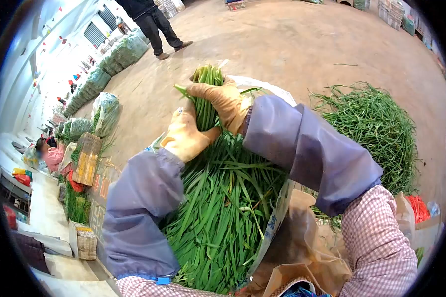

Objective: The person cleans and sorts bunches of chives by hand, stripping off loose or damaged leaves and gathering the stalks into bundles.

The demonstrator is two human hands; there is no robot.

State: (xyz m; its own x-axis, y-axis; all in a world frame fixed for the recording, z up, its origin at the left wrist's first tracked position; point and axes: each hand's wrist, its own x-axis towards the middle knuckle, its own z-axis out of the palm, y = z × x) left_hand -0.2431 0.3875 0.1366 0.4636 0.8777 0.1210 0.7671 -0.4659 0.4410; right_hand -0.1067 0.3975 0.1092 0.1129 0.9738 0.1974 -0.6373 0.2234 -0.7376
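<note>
One bunch (205, 114) of green stalks stands upright in the head view, near the middle and toward the top, with its pale cut ends uppermost. The right hand (221, 101) is closed around it just below those ends, thumb across the front. The left hand (187, 134) grasps the same stalks lower down, thumb in front; the two hands are close together. One stalk (180, 90) juts out sideways to the left, near the right thumb. Below, long leaves (218, 222) spread down toward the wearer, and I cannot tell where the bunch ends and they begin. Clear plastic (275, 218) edges them on the right.

Purple sleeves (139, 213) cover both forearms, with checked cloth (376, 237) above them. A brown apron (302, 237) lies right of the leaves.

On the floor (282, 44), well apart from the hands, a loose heap (374, 131) of greens sits to the right, with red strips (418, 209) nearer the wearer. A person in dark clothes (156, 29) stands beyond the hands. At left are a row of full bags (119, 54), a crate (88, 158), a basket (85, 242) and a person in pink (54, 157).
</note>
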